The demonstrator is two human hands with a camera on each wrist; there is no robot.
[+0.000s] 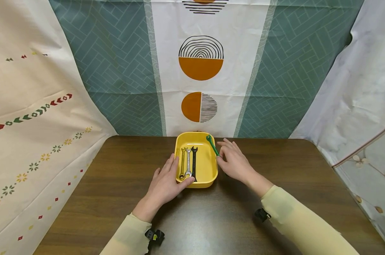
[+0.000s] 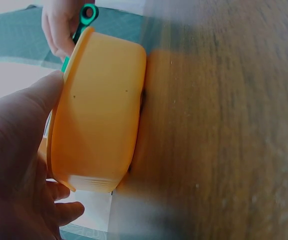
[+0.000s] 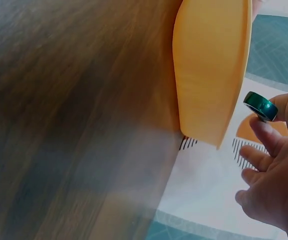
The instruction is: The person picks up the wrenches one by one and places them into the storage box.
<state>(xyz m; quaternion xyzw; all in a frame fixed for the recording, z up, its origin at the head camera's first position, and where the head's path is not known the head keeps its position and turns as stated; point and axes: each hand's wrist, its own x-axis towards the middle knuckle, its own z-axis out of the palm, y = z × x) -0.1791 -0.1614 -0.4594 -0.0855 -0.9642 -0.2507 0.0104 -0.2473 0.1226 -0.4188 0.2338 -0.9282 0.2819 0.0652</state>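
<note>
A yellow tray (image 1: 206, 173) sits at the back middle of the table. Three wrenches lie side by side inside its left half: a gold wrench (image 1: 182, 163), a silver wrench (image 1: 188, 161) and a black wrench (image 1: 194, 161). My left hand (image 1: 165, 182) holds the tray's near left corner, thumb over the front rim and fingers along the left side. Between thumb and fingers, my right hand (image 1: 235, 161) pinches a green wrench (image 1: 212, 145) at the tray's right rim. Its open end points away over the tray; its ring end (image 3: 260, 106) shows in the right wrist view.
The brown wooden table (image 1: 125, 170) ends at a patterned curtain (image 1: 122, 71) just behind the tray. Light cloths hang on the left (image 1: 36, 141) and right (image 1: 364, 117). Small black devices are strapped on both wrists.
</note>
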